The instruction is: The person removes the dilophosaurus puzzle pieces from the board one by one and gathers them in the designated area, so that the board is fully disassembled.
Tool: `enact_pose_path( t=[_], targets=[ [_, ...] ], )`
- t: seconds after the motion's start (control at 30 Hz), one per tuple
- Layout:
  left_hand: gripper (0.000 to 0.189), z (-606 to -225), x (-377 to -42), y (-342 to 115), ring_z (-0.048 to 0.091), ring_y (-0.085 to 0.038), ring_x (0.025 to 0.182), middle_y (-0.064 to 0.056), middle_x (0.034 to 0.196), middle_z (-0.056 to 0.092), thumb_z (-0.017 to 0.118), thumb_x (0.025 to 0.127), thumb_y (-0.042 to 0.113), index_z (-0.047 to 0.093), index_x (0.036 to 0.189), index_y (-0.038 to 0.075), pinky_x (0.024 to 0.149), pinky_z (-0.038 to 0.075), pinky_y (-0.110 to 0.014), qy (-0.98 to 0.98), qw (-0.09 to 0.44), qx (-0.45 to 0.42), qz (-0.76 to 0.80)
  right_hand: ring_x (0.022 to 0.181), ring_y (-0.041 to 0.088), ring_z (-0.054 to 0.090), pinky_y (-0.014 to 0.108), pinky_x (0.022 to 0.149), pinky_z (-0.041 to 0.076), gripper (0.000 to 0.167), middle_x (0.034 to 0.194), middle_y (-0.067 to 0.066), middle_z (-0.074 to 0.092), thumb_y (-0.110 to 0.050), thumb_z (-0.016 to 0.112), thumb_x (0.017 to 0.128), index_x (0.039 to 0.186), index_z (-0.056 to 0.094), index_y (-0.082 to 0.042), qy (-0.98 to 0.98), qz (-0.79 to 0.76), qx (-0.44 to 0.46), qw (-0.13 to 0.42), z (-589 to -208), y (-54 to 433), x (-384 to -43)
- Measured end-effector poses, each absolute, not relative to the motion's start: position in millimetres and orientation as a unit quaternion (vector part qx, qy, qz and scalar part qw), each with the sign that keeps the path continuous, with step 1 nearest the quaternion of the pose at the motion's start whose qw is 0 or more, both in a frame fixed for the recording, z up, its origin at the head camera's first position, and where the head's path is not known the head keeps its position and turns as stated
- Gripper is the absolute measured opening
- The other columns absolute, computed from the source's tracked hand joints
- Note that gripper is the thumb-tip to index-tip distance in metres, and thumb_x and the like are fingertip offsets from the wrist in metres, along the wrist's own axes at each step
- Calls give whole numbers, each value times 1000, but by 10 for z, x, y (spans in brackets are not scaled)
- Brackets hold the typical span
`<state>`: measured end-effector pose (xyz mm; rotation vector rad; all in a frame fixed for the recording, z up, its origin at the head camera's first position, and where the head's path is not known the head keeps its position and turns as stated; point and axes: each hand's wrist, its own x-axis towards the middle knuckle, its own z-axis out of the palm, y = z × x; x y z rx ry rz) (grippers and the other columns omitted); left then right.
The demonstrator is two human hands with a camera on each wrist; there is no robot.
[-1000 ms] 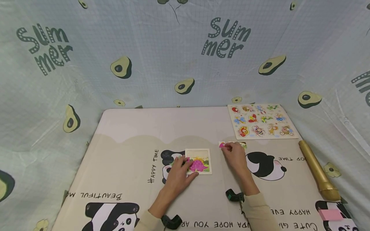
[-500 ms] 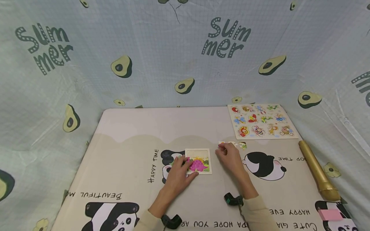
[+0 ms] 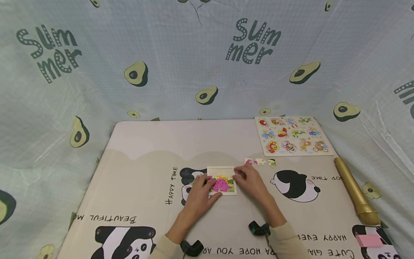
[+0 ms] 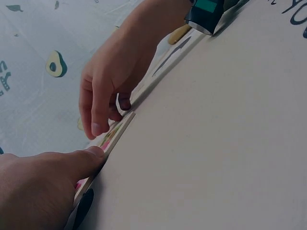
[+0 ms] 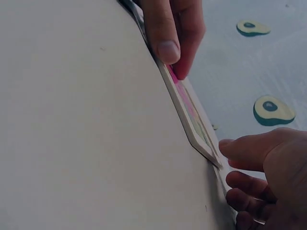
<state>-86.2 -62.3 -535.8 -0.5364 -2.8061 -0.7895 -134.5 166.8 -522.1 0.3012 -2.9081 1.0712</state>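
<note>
My left hand (image 3: pixel 201 196) holds a small framed jigsaw puzzle (image 3: pixel 223 186) at its left side, thumb at the near edge and fingers over the picture. A pink dinosaur fills the lower part; the tray's upper strip is bare. My right hand (image 3: pixel 252 181) is at the puzzle's right edge, thumb and forefinger by the far right corner. No piece shows between its fingers in the right wrist view, where the thumb (image 5: pixel 228 147) is near the frame's corner. Beyond that hand lie loose jigsaw pieces: a pink one (image 3: pixel 248 162), a pale one (image 3: pixel 260 162) and a green one (image 3: pixel 271 163).
A board of insect pictures (image 3: pixel 295 136) lies at the far right. A gold microphone (image 3: pixel 357 192) lies along the right edge, with a pink block (image 3: pixel 370 241) nearer me. The panda-print tablecloth (image 3: pixel 139 187) meets an avocado-print curtain (image 3: pixel 174 54) behind.
My right hand has come from the loose pieces leftward and toward me, to the puzzle's right edge. The pink piece it fingered remains in the row. My left hand keeps its place.
</note>
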Motion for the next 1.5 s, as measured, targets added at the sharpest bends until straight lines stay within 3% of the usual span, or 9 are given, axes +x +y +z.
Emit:
enact_pose_path(
  t=[0.5,0.8,1.13,1.5],
  targets=[
    [53,-5364,-873,-632,58,-28,125,-9,127,60,73,88,46,69,127,9,120,36,-51,-942,109,-199,-248,89,12,52,29,76,46,21,101,1,60,-25,81,84,102,78,-15,-934,328,144,9,-5260,1625,-1320],
    [35,-5383,-866,-614,58,-27,130,-6,125,65,71,92,39,74,118,16,112,43,-58,-932,161,-259,-196,83,10,48,26,72,43,21,99,0,59,-25,80,85,103,76,-14,-932,327,153,6,-5270,1622,-1334],
    [34,-5387,-829,-557,50,-29,137,-3,137,60,57,100,43,67,131,33,115,36,-62,-939,113,-288,-150,80,10,47,25,71,43,22,97,-1,58,-24,80,86,104,76,-13,-933,323,158,8,-5247,1621,-1326],
    [35,-5392,-806,-524,48,-30,137,-4,138,58,53,101,45,64,133,37,114,36,-62,-944,118,-286,-113,82,11,47,26,73,42,22,99,-1,57,-24,79,86,104,75,-13,-933,325,153,2,-5249,1615,-1320]
  ],
)
